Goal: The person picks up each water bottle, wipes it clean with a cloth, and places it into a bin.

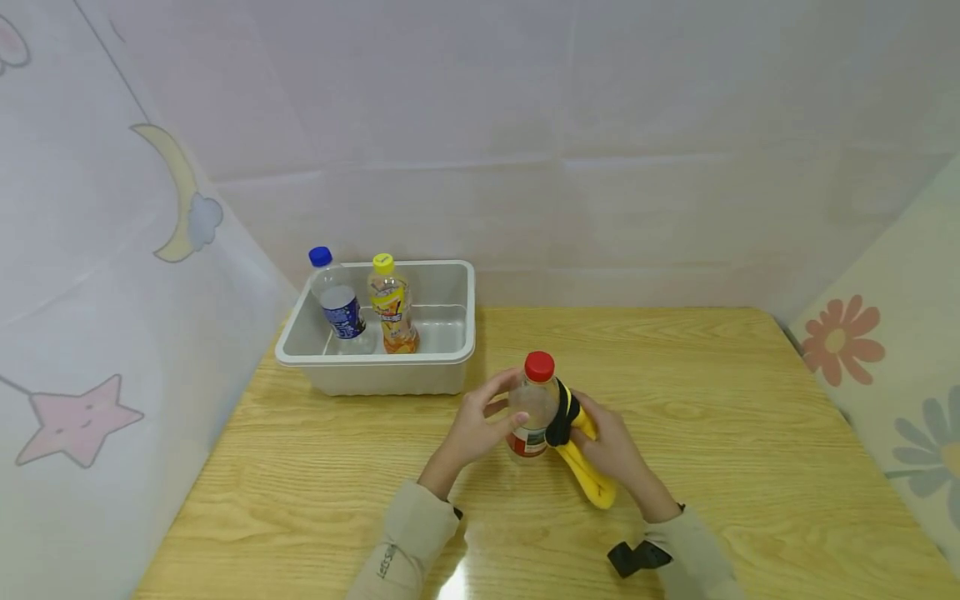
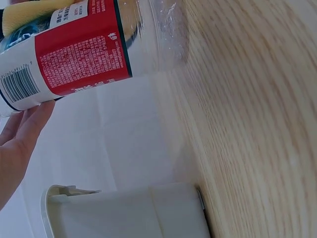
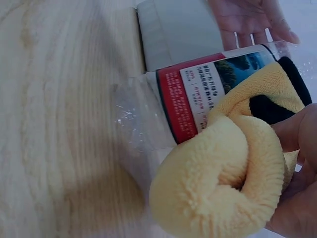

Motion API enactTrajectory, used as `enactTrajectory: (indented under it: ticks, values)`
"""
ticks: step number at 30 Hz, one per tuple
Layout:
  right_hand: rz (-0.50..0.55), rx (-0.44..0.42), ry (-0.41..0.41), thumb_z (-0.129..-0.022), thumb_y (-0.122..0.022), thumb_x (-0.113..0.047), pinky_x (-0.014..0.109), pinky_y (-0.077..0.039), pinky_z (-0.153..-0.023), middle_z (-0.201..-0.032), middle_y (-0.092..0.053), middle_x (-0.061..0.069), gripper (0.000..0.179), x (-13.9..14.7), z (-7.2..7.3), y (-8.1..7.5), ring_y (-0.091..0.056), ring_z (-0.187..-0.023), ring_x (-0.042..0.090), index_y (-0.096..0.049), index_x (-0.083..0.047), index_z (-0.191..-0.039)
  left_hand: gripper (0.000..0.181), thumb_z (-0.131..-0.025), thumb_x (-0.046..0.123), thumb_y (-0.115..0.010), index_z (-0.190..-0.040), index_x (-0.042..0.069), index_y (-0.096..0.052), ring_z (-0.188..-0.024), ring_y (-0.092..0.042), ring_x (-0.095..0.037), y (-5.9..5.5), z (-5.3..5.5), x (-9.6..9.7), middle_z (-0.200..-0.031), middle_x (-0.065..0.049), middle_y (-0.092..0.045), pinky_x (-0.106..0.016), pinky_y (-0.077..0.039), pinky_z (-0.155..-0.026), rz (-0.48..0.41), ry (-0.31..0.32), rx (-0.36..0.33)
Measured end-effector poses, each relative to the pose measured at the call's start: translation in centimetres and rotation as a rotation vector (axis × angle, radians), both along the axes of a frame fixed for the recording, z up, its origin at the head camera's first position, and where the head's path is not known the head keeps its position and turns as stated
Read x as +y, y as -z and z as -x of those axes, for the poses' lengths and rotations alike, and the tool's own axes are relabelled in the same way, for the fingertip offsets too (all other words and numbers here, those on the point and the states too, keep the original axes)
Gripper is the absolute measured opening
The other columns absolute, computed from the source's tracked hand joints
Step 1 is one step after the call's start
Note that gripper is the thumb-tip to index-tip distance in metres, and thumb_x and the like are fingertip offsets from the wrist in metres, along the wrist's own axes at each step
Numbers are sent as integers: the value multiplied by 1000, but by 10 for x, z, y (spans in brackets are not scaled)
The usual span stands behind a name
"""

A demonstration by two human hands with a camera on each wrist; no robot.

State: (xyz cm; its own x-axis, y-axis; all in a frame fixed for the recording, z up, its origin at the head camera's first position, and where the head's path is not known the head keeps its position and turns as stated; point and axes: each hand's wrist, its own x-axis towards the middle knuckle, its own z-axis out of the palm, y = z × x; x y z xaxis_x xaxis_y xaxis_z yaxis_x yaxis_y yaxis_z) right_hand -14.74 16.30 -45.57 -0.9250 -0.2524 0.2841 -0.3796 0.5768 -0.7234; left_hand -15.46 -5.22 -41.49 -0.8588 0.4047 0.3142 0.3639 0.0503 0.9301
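A clear plastic bottle (image 1: 531, 404) with a red cap and a red and white label stands upright, close over the table, between the two hands. My left hand (image 1: 477, 423) holds it from the left, thumb on the near side and fingers behind. Folded yellow cloth with black edging (image 1: 592, 482) is bunched in my right hand (image 1: 613, 446), which grips it against the bottle's right side. In the right wrist view the cloth (image 3: 213, 178) covers part of the label, and the left fingers (image 3: 245, 38) show on the bottle's far side.
A light grey plastic bin (image 1: 375, 379) stands at the back left of the wooden table (image 1: 712, 392). Inside it are a blue-capped bottle (image 1: 337, 304) and a yellow-capped bottle (image 1: 390, 304). Printed cloth walls (image 1: 525, 167) enclose the table's back and sides.
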Motion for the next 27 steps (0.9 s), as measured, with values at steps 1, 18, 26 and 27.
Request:
enactTrajectory:
  ticks: [1, 18, 26, 27]
  values:
    - [2, 6, 4, -73, -60, 13, 38, -48, -70, -109, -60, 23, 52, -1, 0, 3, -56, -79, 22, -50, 5, -124, 53, -82, -4, -64, -129, -9, -41, -117, -45, -37, 0, 0, 0, -128, -26, -47, -47, -42, -94, 2, -1, -2]
    - [-61, -90, 20, -77, -61, 9, 53, -45, -87, -111, -60, 23, 49, -6, -1, 27, -55, -103, 38, -50, 2, -124, 54, -84, -2, -62, -132, -8, -39, -119, -43, -37, -1, -3, -2, -129, -27, -45, -47, -40, -95, 23, 4, -8]
    - [-56, -73, 20, -77, -62, 9, 51, -47, -83, -108, -61, 21, 49, -4, -3, 26, -57, -98, 35, -51, 1, -124, 57, -83, -2, -62, -133, -8, -36, -122, -41, -35, -3, -6, 1, -132, -24, -44, -48, -39, -96, 54, -10, -1]
    - [-56, -70, 21, -76, -63, 9, 50, -47, -83, -108, -61, 20, 49, -3, -3, 26, -57, -98, 35, -51, 1, -124, 57, -83, -1, -62, -134, -7, -36, -122, -41, -35, -4, -6, 2, -132, -23, -44, -48, -39, -96, 64, -13, 2]
